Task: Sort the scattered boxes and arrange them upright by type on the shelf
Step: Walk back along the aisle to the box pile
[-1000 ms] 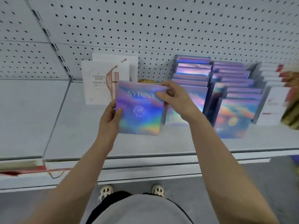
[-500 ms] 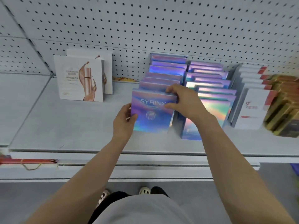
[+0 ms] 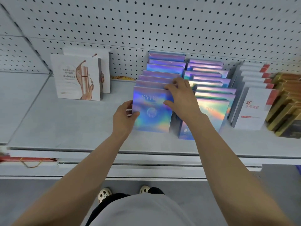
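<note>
A holographic SYRINX box (image 3: 152, 115) stands upright at the front of the left row of holographic boxes (image 3: 164, 69) on the grey shelf (image 3: 65, 128). My left hand (image 3: 124, 117) grips its left edge, thumb on the front face. My right hand (image 3: 180, 97) grips its top right corner, fingers over the top edge and thumb on the front. A second row of holographic boxes (image 3: 210, 95) stands just to the right, partly hidden by my right forearm.
Two white MARUBI boxes (image 3: 78, 77) stand upright at the left. White boxes with red corners (image 3: 254, 101) and gold-brown boxes (image 3: 286, 108) stand at the right. A yellow packet (image 3: 122, 77) lies at the back by the pegboard wall (image 3: 162, 22). Bare shelf lies between the white boxes and my hands.
I have moved the SYRINX box from in front of the white boxes rightward and set it upright at the front of the left holographic row. Both hands still hold it.
</note>
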Available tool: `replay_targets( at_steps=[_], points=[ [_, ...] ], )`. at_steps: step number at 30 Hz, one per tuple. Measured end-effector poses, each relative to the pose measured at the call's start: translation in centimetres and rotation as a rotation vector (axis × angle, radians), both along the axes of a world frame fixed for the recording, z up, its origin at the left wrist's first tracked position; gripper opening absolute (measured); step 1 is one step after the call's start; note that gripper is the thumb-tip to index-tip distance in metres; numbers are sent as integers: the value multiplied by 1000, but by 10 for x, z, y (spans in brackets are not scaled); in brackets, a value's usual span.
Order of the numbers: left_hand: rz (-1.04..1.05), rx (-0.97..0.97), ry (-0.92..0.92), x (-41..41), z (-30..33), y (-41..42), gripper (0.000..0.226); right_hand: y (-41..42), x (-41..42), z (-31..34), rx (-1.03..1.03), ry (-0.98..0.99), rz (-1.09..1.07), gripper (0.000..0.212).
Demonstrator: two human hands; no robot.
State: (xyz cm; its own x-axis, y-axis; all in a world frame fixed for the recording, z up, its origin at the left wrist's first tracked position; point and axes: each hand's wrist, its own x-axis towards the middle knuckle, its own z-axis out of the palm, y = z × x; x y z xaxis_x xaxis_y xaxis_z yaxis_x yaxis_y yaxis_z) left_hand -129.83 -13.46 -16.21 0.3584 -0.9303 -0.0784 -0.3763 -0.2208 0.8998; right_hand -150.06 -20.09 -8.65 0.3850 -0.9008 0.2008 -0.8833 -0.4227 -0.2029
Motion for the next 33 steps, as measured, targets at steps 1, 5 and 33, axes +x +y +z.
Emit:
replay_targets(
  at_steps=[1, 5, 33],
  points=[
    [2, -3, 6, 0, 1, 1, 40, 1, 0, -1, -9, 6, -2, 49],
    [-4, -10, 18, 2, 6, 8, 41, 6, 6, -8, -22, 35, -18, 49],
    [797, -42, 16, 370, -15, 382, 25, 242, 448, -83, 330, -331, 641, 32]
  ],
)
